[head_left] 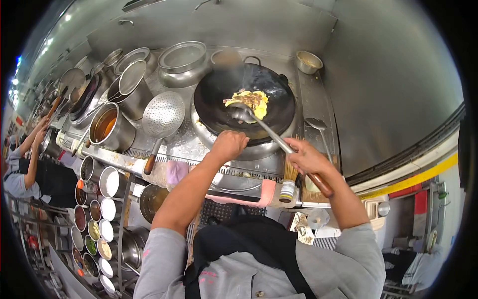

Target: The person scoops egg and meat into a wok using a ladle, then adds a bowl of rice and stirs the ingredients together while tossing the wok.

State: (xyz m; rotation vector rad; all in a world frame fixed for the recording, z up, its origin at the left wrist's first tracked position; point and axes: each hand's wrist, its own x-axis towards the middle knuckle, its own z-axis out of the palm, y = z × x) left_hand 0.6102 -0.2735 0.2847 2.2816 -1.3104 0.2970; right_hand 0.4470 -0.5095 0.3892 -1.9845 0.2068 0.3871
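A black wok [219, 99] sits on the steel stove with a yellow egg mixture [250, 101] frying in its middle. My right hand [307, 156] grips the wooden-ended handle of a long metal ladle [242, 113], whose bowl rests in the wok beside the egg. My left hand [228, 145] is closed on the wok's near rim, apparently on its handle, which the hand hides.
A perforated skimmer [163, 116] lies left of the wok beside a pot of oil [106, 126]. Steel bowls [182, 58] stand at the back. Several seasoning containers [107, 182] line a rack at lower left. Another person [25, 169] works at far left. A bamboo brush [288, 180] stands by my right hand.
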